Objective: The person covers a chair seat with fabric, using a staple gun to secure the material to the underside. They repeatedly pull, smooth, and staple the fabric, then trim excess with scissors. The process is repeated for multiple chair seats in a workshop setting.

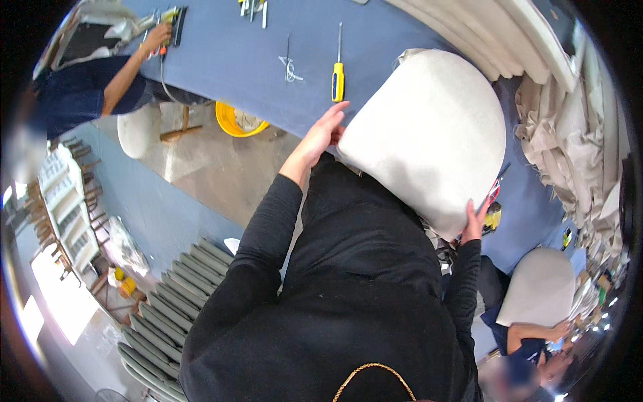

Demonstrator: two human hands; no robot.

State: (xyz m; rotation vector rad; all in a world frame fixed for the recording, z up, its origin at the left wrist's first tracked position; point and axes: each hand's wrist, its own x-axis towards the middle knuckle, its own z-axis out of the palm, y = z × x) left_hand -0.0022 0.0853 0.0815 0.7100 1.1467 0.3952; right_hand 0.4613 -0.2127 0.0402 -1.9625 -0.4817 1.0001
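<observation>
Fingers of the left hand [323,131] lie stretched and open against the left edge of a rounded, cream fabric-covered seat cushion [429,134], while the right hand [474,221] curls around its lower right edge, gripping it. Held between both hands, the cushion sits tilted over the blue cloth-covered worktable [234,60], close to the person's black-sleeved body. Just left of it on the table lies a yellow-handled screwdriver [338,74]. Far left, another person's hand [158,37] holds a tool.
</observation>
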